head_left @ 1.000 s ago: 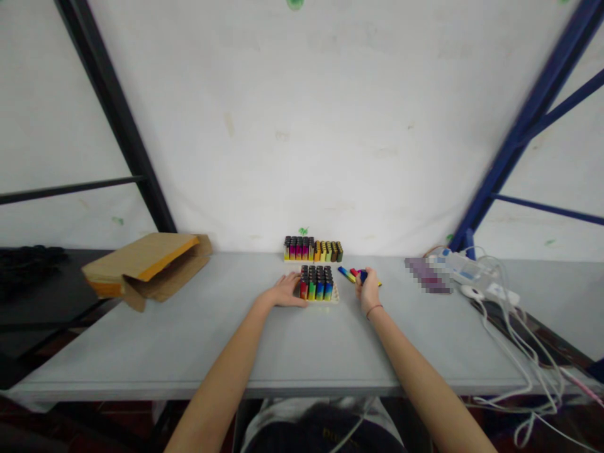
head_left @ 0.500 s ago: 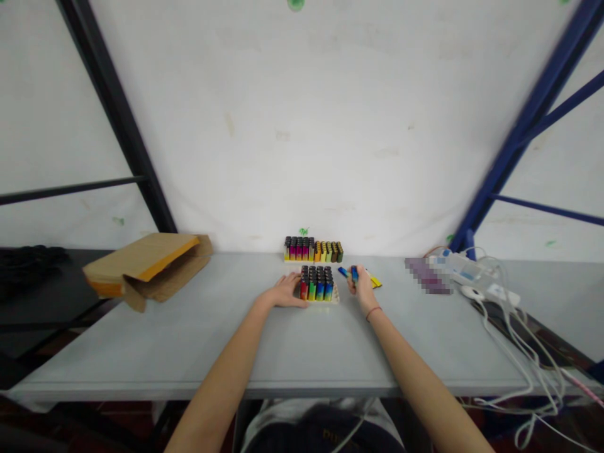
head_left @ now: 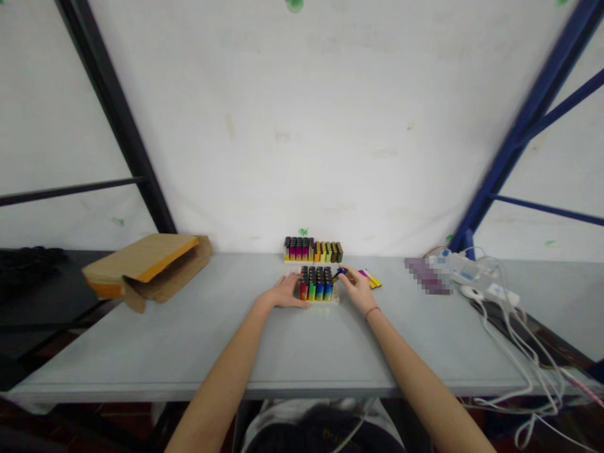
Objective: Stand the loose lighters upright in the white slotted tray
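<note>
Upright lighters (head_left: 320, 290) in several colours with black tops stand in rows in a pale tray (head_left: 336, 299) on the table. My left hand (head_left: 286, 292) is closed around the tray's left side, its thumb along the front and its fingers at the far side. A dark blue lighter (head_left: 340, 272) is pinched in my right hand (head_left: 356, 288), tilted at the tray's right edge, where bare slots show. Just beyond my right hand, yellow and purple lighters (head_left: 370, 279) lie flat on the table, partly hidden by it.
Behind the tray stand a block of purple and yellow lighters (head_left: 299, 250) and one of orange and green lighters (head_left: 328, 251), near the wall. An opened cardboard box (head_left: 146, 264) lies at left. White cables (head_left: 514, 314) and a power strip (head_left: 462, 267) occupy the right side.
My right hand has moved left from beside the loose lighters to the tray's right edge, carrying the blue lighter. My left hand has stayed put on the tray.
</note>
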Demonstrator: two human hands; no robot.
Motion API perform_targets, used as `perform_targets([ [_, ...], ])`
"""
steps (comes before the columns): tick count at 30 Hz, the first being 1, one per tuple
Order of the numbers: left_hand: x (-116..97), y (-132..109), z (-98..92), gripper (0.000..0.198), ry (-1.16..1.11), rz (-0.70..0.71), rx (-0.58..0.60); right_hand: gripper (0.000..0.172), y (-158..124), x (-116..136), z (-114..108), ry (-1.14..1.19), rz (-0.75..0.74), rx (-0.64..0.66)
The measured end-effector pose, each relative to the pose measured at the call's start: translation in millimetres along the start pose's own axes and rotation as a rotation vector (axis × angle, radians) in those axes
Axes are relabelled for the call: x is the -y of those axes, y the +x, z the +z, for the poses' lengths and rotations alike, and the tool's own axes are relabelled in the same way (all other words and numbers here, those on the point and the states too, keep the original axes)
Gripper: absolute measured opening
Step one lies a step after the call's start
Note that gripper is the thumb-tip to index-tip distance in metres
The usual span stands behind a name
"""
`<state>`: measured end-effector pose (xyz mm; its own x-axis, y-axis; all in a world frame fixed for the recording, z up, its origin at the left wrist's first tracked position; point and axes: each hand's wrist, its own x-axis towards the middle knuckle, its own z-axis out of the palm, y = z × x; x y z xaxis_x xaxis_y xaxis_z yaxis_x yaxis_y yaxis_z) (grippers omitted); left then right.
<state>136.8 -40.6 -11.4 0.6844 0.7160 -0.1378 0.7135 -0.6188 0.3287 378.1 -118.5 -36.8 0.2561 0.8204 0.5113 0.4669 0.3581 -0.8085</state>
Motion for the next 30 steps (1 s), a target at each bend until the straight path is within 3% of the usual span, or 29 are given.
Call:
perform_targets([
  [12, 1, 2, 1.1, 0.11, -0.001, 0.002, 0.007, 0.031, -4, -1, 1, -0.377, -0.188, 0.057],
  [16, 1, 1, 0.8, 0.109, -0.001, 0.011, 0.007, 0.041, -3, 1, -1, -0.496, -0.295, 0.088],
  [20, 2, 1, 0.1, 0.109, -0.004, 0.022, 0.009, 0.053, -1, 2, -9, -0.695, -0.213, -0.003],
  [23, 2, 1, -0.4, 0.111, -0.001, 0.012, 0.019, 0.047, -3, 3, -12, -0.902, -0.108, -0.04],
  [27, 2, 1, 0.2, 0.109, -0.003, 0.005, 0.012, 0.029, -6, 7, -10, -1.073, -0.014, 0.025],
  [30, 3, 2, 1.3, 0.11, -0.005, -0.006, 0.003, 0.028, -5, 11, -7, -1.108, -0.001, 0.139],
])
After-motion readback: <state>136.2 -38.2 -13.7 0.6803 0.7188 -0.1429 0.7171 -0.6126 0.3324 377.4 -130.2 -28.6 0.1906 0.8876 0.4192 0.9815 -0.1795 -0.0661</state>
